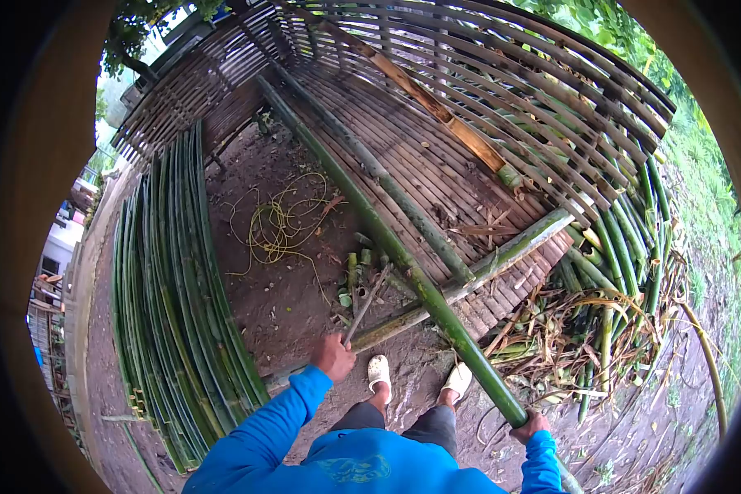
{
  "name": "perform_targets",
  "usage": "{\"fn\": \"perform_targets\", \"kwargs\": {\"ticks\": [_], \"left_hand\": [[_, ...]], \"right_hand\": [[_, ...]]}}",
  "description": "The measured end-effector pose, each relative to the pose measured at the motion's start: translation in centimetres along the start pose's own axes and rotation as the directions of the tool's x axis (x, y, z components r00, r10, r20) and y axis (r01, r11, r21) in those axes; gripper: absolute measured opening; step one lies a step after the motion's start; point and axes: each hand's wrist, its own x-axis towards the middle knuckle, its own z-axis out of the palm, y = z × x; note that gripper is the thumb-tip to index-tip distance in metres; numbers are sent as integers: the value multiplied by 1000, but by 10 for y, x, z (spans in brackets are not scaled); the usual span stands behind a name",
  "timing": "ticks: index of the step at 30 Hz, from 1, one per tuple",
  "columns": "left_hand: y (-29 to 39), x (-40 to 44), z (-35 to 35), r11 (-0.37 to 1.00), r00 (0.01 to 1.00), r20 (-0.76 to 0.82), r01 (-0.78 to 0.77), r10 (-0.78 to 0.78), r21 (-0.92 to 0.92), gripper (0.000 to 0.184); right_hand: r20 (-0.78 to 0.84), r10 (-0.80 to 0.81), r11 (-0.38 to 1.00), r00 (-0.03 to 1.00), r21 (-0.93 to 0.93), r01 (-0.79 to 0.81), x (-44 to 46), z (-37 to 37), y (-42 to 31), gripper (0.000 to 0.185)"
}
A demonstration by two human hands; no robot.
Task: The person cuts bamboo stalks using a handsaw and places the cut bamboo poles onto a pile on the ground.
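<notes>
A long green bamboo pole [362, 210] slants from the slatted platform down to the lower right, resting across a bamboo crossbar [502, 257]. Near its lower end, my right hand [532, 425] is wrapped round it. My left hand [333, 356] grips the handle of a long, thin blade-like tool [367, 305], which points up and to the right, left of the pole. A second, duller pole [379, 171] lies beside the green one on the platform.
Cut green bamboo strips [169, 288] lie stacked at left. Tangled yellow cord [278, 226] rests on the dirt. The slatted bamboo platform [420, 156] has railings. Leaf scraps and bamboo pieces [568, 342] are piled at right. A split bamboo length [424, 99] lies against the railing.
</notes>
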Motion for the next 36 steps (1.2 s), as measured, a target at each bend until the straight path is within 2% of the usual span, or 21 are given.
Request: {"fn": "perform_targets", "kwargs": {"ticks": [1,3,5,7,8,11,14,17,20,22,23,24,26,29,30,33,36], "left_hand": [[7,4,-4,999,1000,4,30,-30,-13,18],[6,19,-4,995,999,-32,-5,2,-102,16],[-3,35,0,998,996,-84,-27,23,-53,15],[-3,51,2,992,985,-162,-33,52,120,16],[-1,55,-3,995,991,-135,11,3,102,18],[2,53,-14,999,990,-142,-19,25,41,18],[-3,47,-20,995,980,-171,-95,99,32,14],[-19,42,-24,978,951,-236,-180,200,104,12],[-32,17,-30,990,974,-183,-137,132,-14,16],[-31,-7,-38,965,969,-161,-213,189,-152,17],[-30,-19,-39,944,969,-113,-241,220,-226,18],[-27,-31,-40,950,970,-57,-244,237,-193,18],[-21,-38,-41,954,963,-17,-268,268,-132,19],[-16,-31,-27,907,919,90,-358,385,-222,21],[-13,-24,-19,908,903,143,-381,406,-174,18],[-20,9,29,820,811,128,-561,571,-111,16],[-15,43,79,770,772,-26,-635,635,-64,15]], "right_hand": [[-55,-20,1000,998,17,21,0,-1,-8,67],[-75,-20,999,997,-52,16,0,-8,-34,68],[-90,-61,991,994,-121,50,2,-18,-63,67],[-119,-85,991,989,-112,72,24,-11,-77,64],[-132,-97,991,987,-106,83,33,-8,-84,63],[-190,-110,991,976,-91,94,48,-15,-121,56],[-218,-93,994,971,-71,79,68,-23,-151,52],[-222,-74,996,972,-56,63,68,-41,-183,51],[-201,-109,994,974,-52,101,87,-43,-189,54],[-263,-177,984,949,-35,174,115,-34,-184,48],[-433,-271,951,859,17,309,135,-17,-173,45],[-293,-205,978,934,-30,205,125,-36,-186,44],[-272,-175,985,946,-58,165,126,-44,-194,43],[-233,-125,992,964,-40,119,120,-50,-197,46],[-229,-121,992,966,-49,112,117,-50,-199,47],[-217,-91,995,972,-68,78,111,-54,-203,48],[-217,-75,995,973,-87,57,112,-53,-202,49]]}}
